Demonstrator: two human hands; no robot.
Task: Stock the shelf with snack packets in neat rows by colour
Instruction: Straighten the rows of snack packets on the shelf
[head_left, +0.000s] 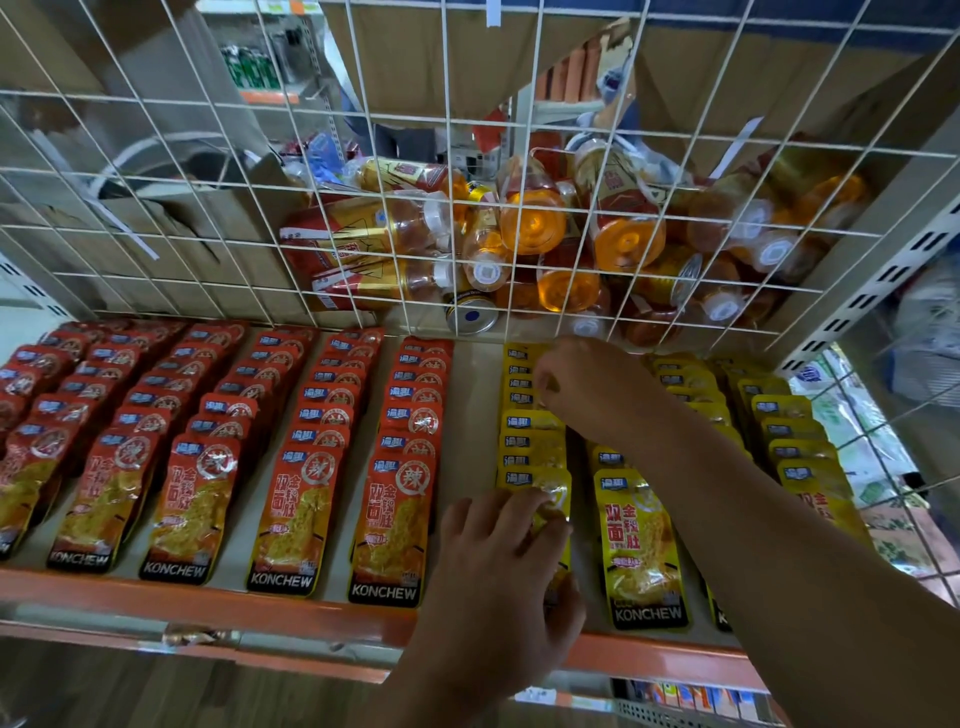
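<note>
1. L hand (498, 582), lower centre of frame: fingers spread & lightly bent, lying on top of the front yellow pkt (537, 480); it presses the pkt down, not closed round it; thumb sits off the pkt's left edge, over the bare shelf (472, 410).
2. R hand (592, 389), centre-right, forearm coming in from lower right: fingers curled, tips at the pkt tops near the back of the same yellow row (530, 441); can't tell if it pinches a pkt or only touches.
3. That row = leftmost of the yellow ones; pkts overlap like tiles, front to back; front pkt mostly hidden under L hand.
4. Just right of it: 2nd yellow row (641, 545), front pkt reads KONCHEW; more yellow rows (795, 431) toward right edge, partly hidden by R forearm.
5. Left half of frame: red pkts (311, 519) in several parallel rows, same tiled overlap, KONCHEW on the front ones; bare strip of shelf between last red row & first yellow row.
6. Orange front lip (208, 592) runs along the shelf's near edge, lower frame.
7. Upper frame: white wire grid (260, 156) stands at back of shelf; behind it a heap of orange-drink bottles (535, 223) & a can (470, 314), centre to right; cardboard boxes (182, 223) at upper left.
</note>
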